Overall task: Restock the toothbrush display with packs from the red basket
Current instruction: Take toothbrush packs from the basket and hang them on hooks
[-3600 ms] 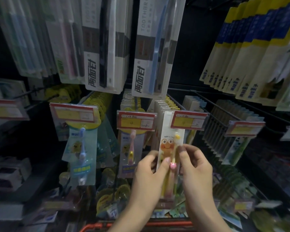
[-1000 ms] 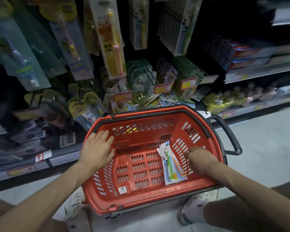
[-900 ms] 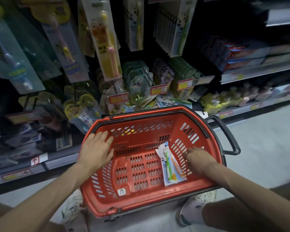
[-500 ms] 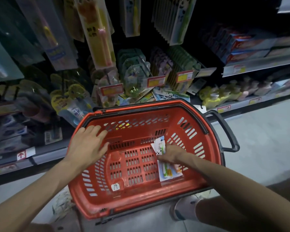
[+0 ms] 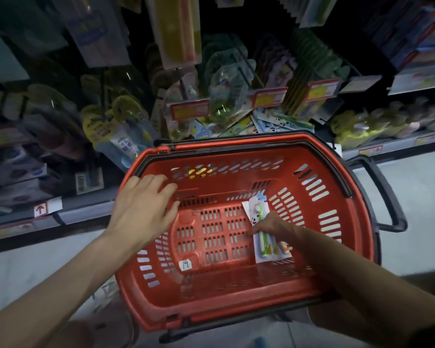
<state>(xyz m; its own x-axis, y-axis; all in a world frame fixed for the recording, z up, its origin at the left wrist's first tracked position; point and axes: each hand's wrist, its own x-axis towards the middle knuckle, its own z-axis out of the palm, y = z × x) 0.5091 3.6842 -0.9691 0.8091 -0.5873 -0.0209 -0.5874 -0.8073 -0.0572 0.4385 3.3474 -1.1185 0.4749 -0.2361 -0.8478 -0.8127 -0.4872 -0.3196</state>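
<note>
The red basket [image 5: 236, 305] stands on the floor below me, tilted toward the shelves. A few toothbrush packs [image 5: 266, 247] with green and orange brushes lie on its bottom at the right. My right hand [image 5: 274, 226] is down inside the basket, fingers closed over the middle of the top pack. My left hand [image 5: 143, 209] rests flat with spread fingers on the basket's left rim and inner wall, holding nothing. The toothbrush display [image 5: 176, 31] hangs on pegs above the basket.
Red and yellow price tags [image 5: 189, 109] hang on the pegs just behind the basket. The basket's black handle [image 5: 384, 197] sticks out to the right over the pale floor. Boxed goods fill the shelf [image 5: 425, 41] at the upper right.
I turned from the pegs down to the basket. My right hand slid left from the basket's wall onto the packs and closed on them. My left hand stayed on the rim.
</note>
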